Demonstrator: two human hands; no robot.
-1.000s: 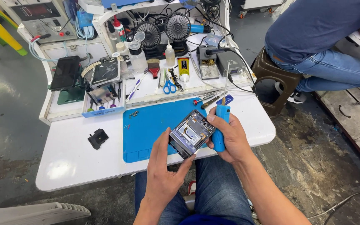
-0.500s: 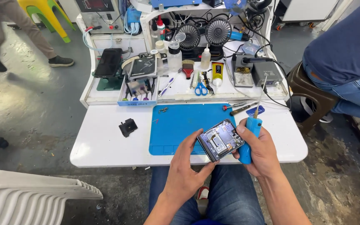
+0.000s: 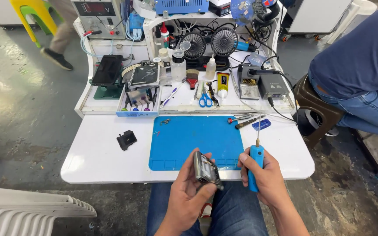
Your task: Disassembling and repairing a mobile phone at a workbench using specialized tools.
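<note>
Opened phone point(image 3: 205, 167) held tilted on edge at the near rim of the white table point(image 3: 97, 157), just over the front edge of the blue mat point(image 3: 193, 137); inner parts face the right side, detail too small to tell. Left hand point(image 3: 189, 194) wrapped around the phone from below, fingers and thumb clamped on its edges. Right hand point(image 3: 265, 179) closed in a fist around a blue electric screwdriver point(image 3: 254, 166), bit pointing up and away, just beside the phone but not touching it. Both hands above the person's jeans-clad lap.

Mat mostly bare; a few small screws point(image 3: 165, 122) near its far left corner. Right of the mat's far edge: red-handled tool point(image 3: 240, 118), dark-handled tool point(image 3: 249, 122), small blue card point(image 3: 261, 124). Small black part point(image 3: 127, 140) on the table left of the mat.

Raised back shelf: blue-fronted tray point(image 3: 137, 105) holding upright small tools with coloured handles, exact kinds unclear. Blue scissors point(image 3: 205, 100), yellow tube point(image 3: 222, 84), clear bottles point(image 3: 178, 65), brush point(image 3: 192, 78), two small black fans point(image 3: 210, 42), soldering station point(image 3: 273, 86) beside a holder with brass wool point(image 3: 249, 85). Dark phone on a green stand point(image 3: 108, 72) at the left. Power supply point(image 3: 96, 12) at the back.

Another person in blue sits on a brown stool point(image 3: 316, 109) at the right.
</note>
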